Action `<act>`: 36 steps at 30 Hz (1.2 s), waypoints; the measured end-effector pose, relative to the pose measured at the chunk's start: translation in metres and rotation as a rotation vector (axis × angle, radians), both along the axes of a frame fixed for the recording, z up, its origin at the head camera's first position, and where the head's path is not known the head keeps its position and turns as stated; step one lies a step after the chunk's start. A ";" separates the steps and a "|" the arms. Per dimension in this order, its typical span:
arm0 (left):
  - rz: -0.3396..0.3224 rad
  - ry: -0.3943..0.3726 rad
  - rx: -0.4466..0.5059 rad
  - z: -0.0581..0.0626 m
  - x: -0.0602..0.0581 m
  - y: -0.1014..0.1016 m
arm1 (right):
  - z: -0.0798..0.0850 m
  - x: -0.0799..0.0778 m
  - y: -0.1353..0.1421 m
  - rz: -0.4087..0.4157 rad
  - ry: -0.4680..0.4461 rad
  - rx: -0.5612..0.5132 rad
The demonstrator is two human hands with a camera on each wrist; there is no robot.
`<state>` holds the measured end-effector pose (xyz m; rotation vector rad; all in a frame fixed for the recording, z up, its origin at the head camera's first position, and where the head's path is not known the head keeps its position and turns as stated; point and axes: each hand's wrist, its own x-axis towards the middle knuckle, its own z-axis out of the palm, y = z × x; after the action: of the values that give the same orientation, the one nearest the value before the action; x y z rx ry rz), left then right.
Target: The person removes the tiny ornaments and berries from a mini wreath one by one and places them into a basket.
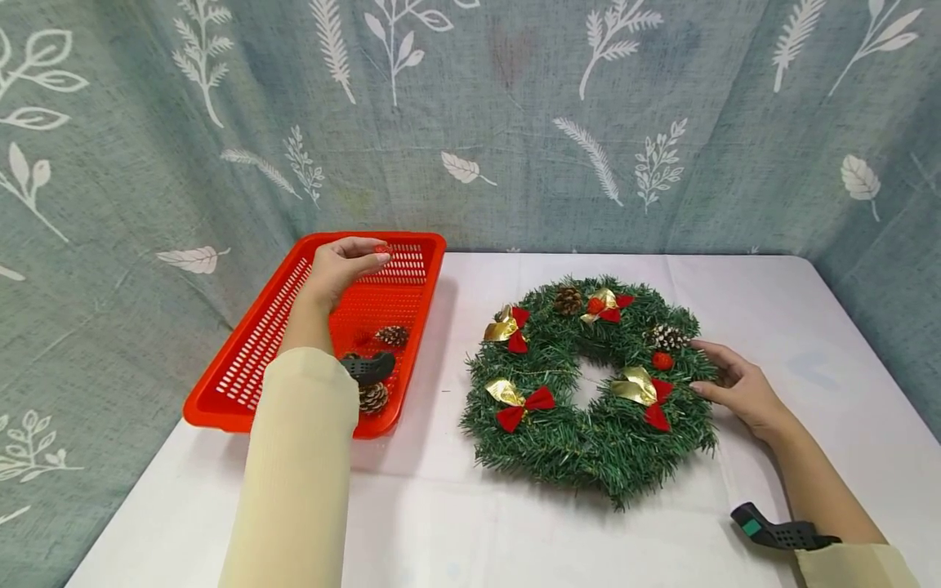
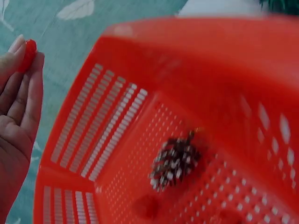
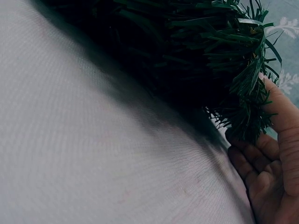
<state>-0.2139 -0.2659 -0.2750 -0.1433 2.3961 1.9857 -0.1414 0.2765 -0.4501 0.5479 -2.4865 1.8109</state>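
My left hand [image 1: 340,265] pinches a small red ball [image 1: 383,249] between thumb and fingertips, above the far part of the red plastic basket [image 1: 438,269]. In the left wrist view the same red ball [image 2: 29,56] shows at the fingertips, beyond the basket wall. My right hand [image 1: 746,392] holds the right edge of a green wreath [image 1: 581,445], its thumb and fingers on either side of the tinsel needles. The wreath lies flat and bears gold-and-red bows [image 1: 524,406], pine cones [image 1: 568,300] and red balls [image 1: 662,360]. Some fingertips are hidden by the needles.
Inside the basket lie a frosted pine cone [image 1: 393,335], a brown pine cone [image 1: 373,398] and a red ball [image 2: 146,206]. White cloth [image 1: 441,506] covers the table. A leaf-patterned curtain [image 1: 515,163] hangs behind and along the sides.
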 end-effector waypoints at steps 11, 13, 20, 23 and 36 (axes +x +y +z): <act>-0.157 -0.126 -0.116 -0.026 0.007 -0.041 | 0.000 0.000 0.000 -0.011 -0.012 0.016; -0.245 -0.169 -0.142 -0.034 0.006 -0.046 | 0.000 0.001 0.000 -0.016 -0.014 0.024; -0.434 -0.290 -0.124 -0.055 0.007 -0.056 | 0.001 0.000 -0.001 -0.014 -0.009 0.029; -0.484 -0.328 -0.127 -0.062 0.008 -0.060 | 0.001 0.001 -0.001 -0.013 -0.010 0.030; -0.528 -0.400 -0.158 -0.071 0.007 -0.063 | 0.001 0.001 -0.001 -0.016 -0.022 0.028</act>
<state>-0.2065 -0.3292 -0.3457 0.0778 2.0551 1.3872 -0.1408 0.2753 -0.4490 0.5096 -2.5265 1.7893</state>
